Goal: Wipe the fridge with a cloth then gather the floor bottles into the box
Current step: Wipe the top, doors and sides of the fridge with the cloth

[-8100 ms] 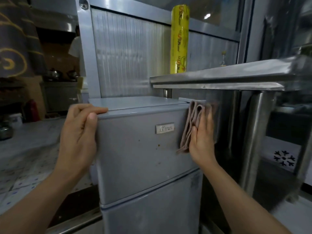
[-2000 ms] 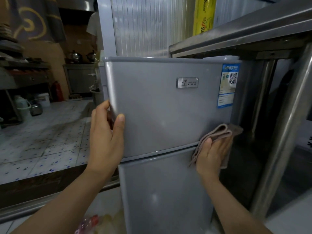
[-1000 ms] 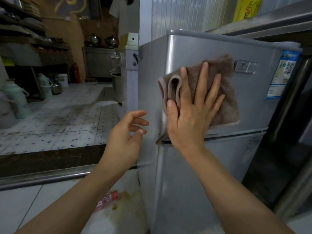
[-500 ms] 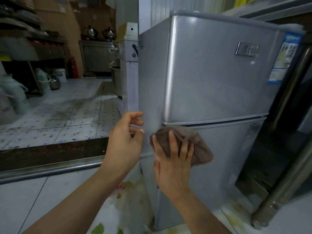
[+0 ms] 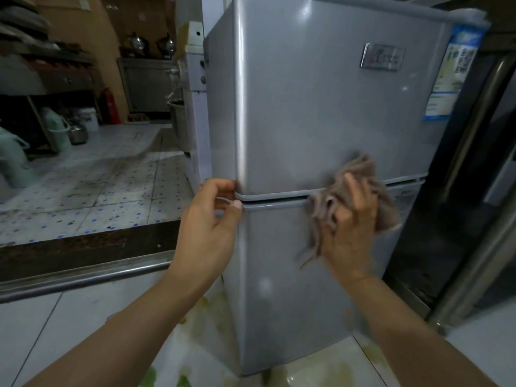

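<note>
The grey two-door fridge fills the middle of the head view. My right hand grips a bunched brown cloth and presses it against the front, on the seam between the upper and lower doors, toward the right side. My left hand holds the fridge's front left corner at that same seam, fingers curled on the side panel and thumb on the front. No bottles and no box are in view.
A steel table leg stands close to the fridge's right. To the left are a raised tiled floor and a metal threshold rail. A white appliance sits behind the fridge. Yellow-green stains mark the floor.
My right hand slid the cloth from the lower door's left edge rightward and up onto the door seam. My left hand closed onto the fridge's left corner.
</note>
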`<state>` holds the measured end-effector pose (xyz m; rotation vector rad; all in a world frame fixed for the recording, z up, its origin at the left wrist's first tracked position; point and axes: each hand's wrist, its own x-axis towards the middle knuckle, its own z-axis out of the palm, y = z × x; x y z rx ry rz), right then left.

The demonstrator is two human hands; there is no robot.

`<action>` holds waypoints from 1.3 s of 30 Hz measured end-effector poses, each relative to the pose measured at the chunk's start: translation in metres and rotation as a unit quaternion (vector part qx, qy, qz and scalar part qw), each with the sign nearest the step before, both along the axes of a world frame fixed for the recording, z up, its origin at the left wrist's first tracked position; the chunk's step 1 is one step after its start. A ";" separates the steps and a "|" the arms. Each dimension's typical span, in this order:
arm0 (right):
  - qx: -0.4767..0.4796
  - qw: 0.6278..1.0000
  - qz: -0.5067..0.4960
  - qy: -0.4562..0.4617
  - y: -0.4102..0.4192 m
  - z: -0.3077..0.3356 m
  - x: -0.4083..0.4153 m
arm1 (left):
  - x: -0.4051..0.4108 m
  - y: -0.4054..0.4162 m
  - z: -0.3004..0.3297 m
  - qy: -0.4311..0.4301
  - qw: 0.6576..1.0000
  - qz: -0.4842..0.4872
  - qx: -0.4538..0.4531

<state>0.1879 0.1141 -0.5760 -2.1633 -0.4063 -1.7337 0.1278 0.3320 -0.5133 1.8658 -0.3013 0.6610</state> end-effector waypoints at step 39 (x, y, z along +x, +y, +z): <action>0.394 0.913 0.004 0.104 -0.073 0.023 0.032 | 0.020 -0.028 -0.018 -0.102 0.987 0.098 -0.076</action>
